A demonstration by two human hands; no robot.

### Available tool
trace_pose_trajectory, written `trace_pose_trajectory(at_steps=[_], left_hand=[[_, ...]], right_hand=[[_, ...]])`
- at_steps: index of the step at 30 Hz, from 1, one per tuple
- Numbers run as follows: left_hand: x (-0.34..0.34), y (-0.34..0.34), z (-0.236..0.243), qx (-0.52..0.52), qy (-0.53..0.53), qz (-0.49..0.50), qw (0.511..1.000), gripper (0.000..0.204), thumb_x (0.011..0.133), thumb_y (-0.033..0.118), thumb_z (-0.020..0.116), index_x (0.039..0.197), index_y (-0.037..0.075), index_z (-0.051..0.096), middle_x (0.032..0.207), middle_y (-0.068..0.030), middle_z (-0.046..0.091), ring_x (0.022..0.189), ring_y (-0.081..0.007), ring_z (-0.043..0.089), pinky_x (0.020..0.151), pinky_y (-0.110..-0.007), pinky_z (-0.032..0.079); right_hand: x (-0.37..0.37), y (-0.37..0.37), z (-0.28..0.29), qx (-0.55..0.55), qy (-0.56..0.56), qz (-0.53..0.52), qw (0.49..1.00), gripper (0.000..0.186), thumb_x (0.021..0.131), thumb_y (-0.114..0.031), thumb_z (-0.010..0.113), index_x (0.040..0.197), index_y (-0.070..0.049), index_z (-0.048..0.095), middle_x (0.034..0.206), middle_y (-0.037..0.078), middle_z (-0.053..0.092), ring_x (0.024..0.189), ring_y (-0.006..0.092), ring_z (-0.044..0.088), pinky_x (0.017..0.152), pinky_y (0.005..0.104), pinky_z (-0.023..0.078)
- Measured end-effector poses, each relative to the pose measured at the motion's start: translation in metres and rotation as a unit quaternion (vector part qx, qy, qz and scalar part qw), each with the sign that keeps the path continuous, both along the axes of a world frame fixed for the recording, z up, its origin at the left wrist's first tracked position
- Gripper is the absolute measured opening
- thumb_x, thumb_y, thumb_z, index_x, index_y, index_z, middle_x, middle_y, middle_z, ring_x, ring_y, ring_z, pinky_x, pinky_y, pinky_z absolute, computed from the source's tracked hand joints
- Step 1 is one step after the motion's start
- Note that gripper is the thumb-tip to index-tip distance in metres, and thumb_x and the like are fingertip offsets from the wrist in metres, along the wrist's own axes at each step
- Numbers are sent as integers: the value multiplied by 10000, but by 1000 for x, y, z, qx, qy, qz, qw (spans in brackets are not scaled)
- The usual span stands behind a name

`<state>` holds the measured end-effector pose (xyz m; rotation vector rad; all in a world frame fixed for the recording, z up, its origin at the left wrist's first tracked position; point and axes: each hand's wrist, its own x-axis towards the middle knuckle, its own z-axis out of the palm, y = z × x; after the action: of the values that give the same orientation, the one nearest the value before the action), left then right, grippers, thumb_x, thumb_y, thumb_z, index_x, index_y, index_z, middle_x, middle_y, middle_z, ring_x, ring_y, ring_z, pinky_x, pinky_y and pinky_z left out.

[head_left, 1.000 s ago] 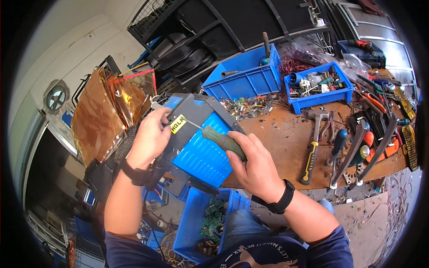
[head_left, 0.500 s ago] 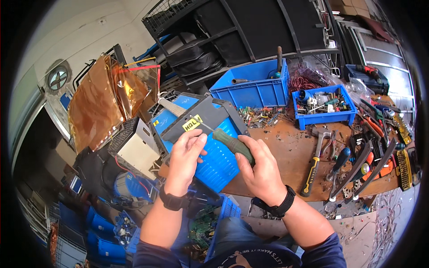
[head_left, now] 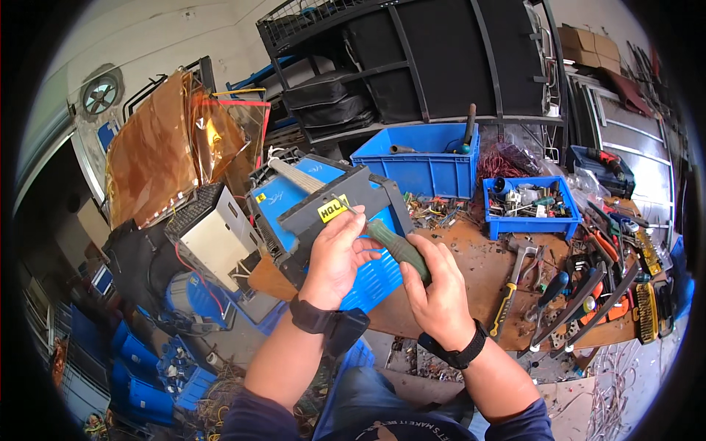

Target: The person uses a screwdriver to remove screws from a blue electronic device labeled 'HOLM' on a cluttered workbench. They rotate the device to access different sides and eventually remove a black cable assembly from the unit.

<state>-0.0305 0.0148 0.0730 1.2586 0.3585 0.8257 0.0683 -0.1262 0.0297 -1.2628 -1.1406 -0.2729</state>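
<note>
My right hand (head_left: pixel 437 294) is wrapped round the green handle of a screwdriver (head_left: pixel 393 246), its thin shaft pointing up-left. Beside that shaft, my left hand (head_left: pixel 334 261) has thumb and forefinger drawn together, the other fingers curled below; what lies in that pinch is too small to make out. Both hands are at the front of a boxy blue and dark-grey unit (head_left: pixel 298 191) with a yellow label (head_left: pixel 331 209), a ribbed blue panel (head_left: pixel 360 287) and a pale ribbed strip across its top. The screwdriver's tip is near the label; whether it touches is unclear.
A wooden workbench (head_left: pixel 471 294) holds blue bins (head_left: pixel 408 176) (head_left: pixel 529 224), a hammer (head_left: pixel 507 301), scattered wire scraps and many hand tools. At left are a white metal case (head_left: pixel 224 239) and amber sheeting (head_left: pixel 147 162). Black framed racking (head_left: pixel 448 66) stands behind; more bins (head_left: pixel 147 397) lie below.
My left hand has come down from the unit's upper left to beside the screwdriver shaft. My right hand and screwdriver have shifted lower in view, as has the scene as the camera moved.
</note>
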Motion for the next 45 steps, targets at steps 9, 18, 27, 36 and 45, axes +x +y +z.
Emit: trace_pose_trajectory(at_steps=[9, 18, 27, 36, 45], left_hand=[[6, 6, 2, 18, -18, 26, 999, 410, 953, 166, 558, 1323, 24, 451, 1083, -105, 635, 887, -191, 631, 739, -329, 510], [8, 12, -1, 26, -25, 44, 998, 368, 956, 153, 544, 1293, 18, 485, 1101, -104, 616, 933, -198, 610, 810, -358, 496], [9, -8, -5, -112, -63, -82, 988, 355, 968, 399, 512, 1092, 82, 611, 948, -52, 640, 790, -179, 605, 698, -358, 497], [17, -23, -27, -156, -176, -209, 949, 441, 992, 460, 428, 1198, 92, 556, 1152, -60, 621, 1058, -207, 576, 888, -378, 459], [32, -19, -35, -159, -265, -300, 903, 386, 942, 355, 568, 1173, 46, 577, 1122, -83, 634, 1073, -228, 580, 983, -388, 417]], right_hand=[[1, -1, 2, -5, -8, -7, 1000, 376, 825, -76, 645, 1188, -19, 566, 904, 188, 573, 778, 378, 582, 677, 427, 484], [1, -2, 6, -19, -24, -22, 999, 388, 815, -81, 656, 1190, -29, 573, 885, 184, 558, 763, 371, 582, 661, 430, 482], [-8, -19, 42, -135, -163, -95, 973, 377, 817, -115, 641, 1191, -130, 598, 885, 134, 514, 813, 319, 575, 626, 424, 502], [-9, -21, 71, -119, -302, -92, 942, 443, 765, -53, 670, 1203, -84, 610, 1016, 203, 537, 896, 375, 571, 750, 414, 496], [-2, -25, 54, -131, -183, -113, 968, 400, 820, -229, 698, 1140, -15, 584, 953, 137, 594, 805, 341, 630, 619, 414, 531]])
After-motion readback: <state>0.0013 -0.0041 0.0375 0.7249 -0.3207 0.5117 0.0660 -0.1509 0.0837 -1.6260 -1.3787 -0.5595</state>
